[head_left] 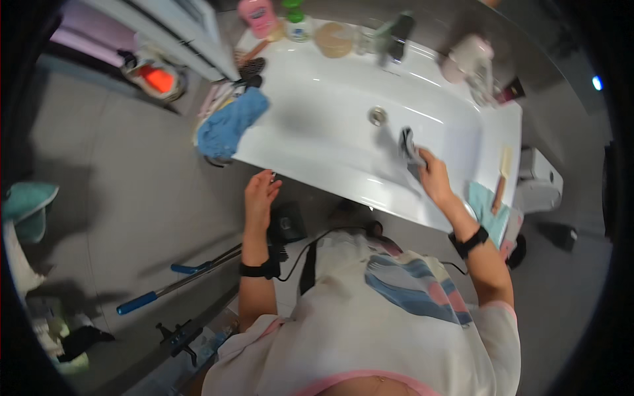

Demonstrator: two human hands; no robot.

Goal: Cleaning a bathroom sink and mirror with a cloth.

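My right hand (432, 175) is over the right half of the white washbasin (317, 142). Its fingers close on a small, floppy-looking grey-and-black item (408, 146), blurred; I cannot make out its kind. The drain (377, 116) lies to the left of this item. My left hand (259, 195) is just outside the basin's front-left edge, its fingers curled. A tiny whitish and dark bit shows at its fingertips, too small to name. Near that hand a blue cloth (231, 124) hangs over the basin's left corner. Both wrists wear black bands.
A tap (398, 38), a pink bottle (258, 17) and a green-topped pump bottle (297, 23) stand along the back rim. A wooden-handled brush (500, 181) and a turquoise cloth (483, 201) lie on the right. Blue-handled rods (178, 284) are at lower left, and a toilet (538, 185) is at right.
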